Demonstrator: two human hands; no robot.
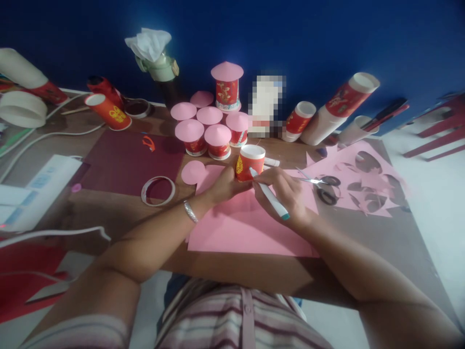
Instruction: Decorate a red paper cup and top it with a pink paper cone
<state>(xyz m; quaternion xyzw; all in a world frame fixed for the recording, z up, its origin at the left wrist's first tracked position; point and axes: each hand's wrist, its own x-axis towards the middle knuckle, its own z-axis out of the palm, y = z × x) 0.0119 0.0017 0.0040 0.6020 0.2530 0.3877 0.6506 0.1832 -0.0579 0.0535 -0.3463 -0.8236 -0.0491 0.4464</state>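
Note:
My left hand (pixel 225 185) is closed around the lower left side of a red paper cup (pixel 250 162) with a white rim and yellow print. In my right hand (pixel 285 194) is a white marker (pixel 271 198) with a green end, its tip against or very near the cup's front. Both hands are over pink paper sheets (pixel 250 232) on the table. Behind the cup stand several red paper cups topped with pink cone roofs (pixel 218 135), one of them raised above the others (pixel 227 85). A small pink paper disc (pixel 193 172) lies left of the cup.
Scissors (pixel 323 182) and pink paper scraps (pixel 366 182) lie at right. Stacked paper cups (pixel 339 109) lean near the blue wall. At left are a tape roll (pixel 158 190), a dark red sheet (pixel 131 162), an orange cup (pixel 108 112) and white cables (pixel 54 135).

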